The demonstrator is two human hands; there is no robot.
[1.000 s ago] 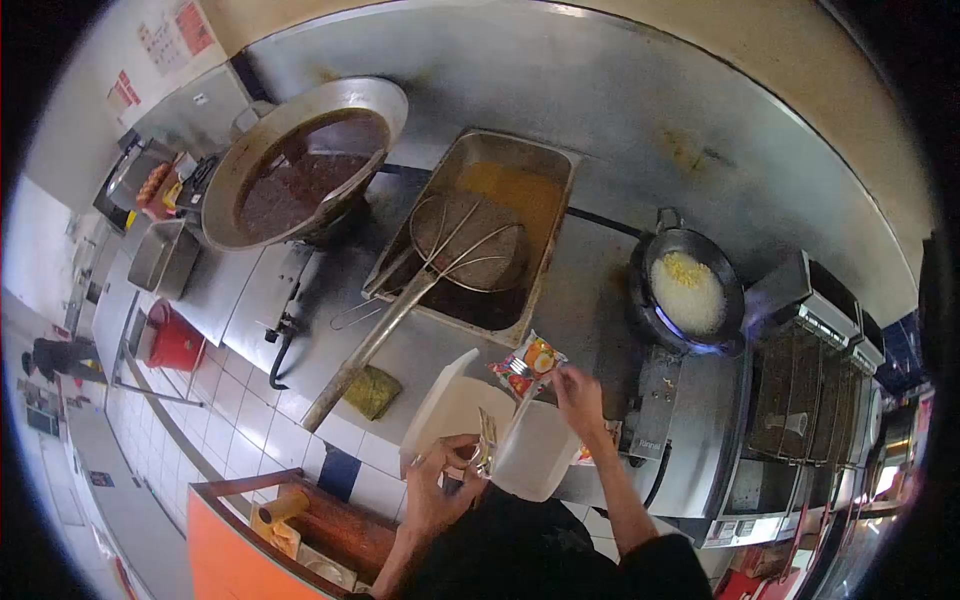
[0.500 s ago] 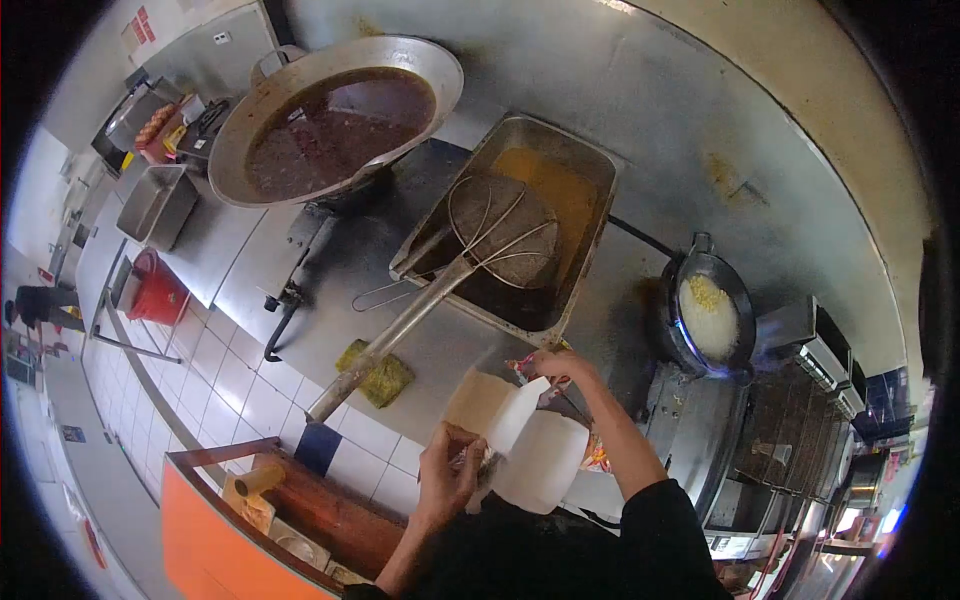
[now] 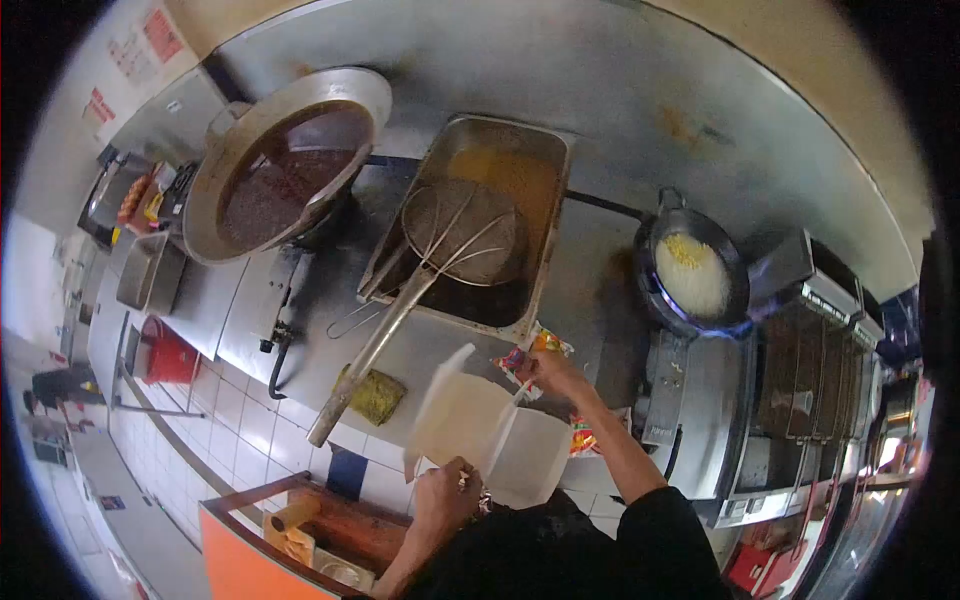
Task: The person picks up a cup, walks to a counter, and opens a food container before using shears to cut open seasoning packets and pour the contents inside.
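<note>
An open paper box (image 3: 530, 455), white with a brownish flap, lies in front of my body at the counter's edge. My left hand (image 3: 447, 494) is closed at the box's near left corner, beside a small shiny object; what its fingers hold is hidden. Over the box's far edge my right hand (image 3: 555, 372) is closed on a colourful packet (image 3: 512, 360). More red and orange packets (image 3: 585, 435) lie by my right forearm. Beyond the box, a large wire strainer (image 3: 465, 232) rests over a metal tray (image 3: 558, 190) with brownish liquid.
A big wok (image 3: 205, 205) of dark liquid stands at the back left. Right, a smaller wok (image 3: 735, 270) holds pale food above blue flames. A green sponge (image 3: 372, 396) lies near the strainer handle. An orange-sided cabinet (image 3: 250, 560) is lower left; a person (image 3: 65, 387) stands far left.
The view has shifted, so the woks and tray sit further left. The box has opened wider, and the packet in my right hand shows more clearly. My left hand is lower, at the box's corner.
</note>
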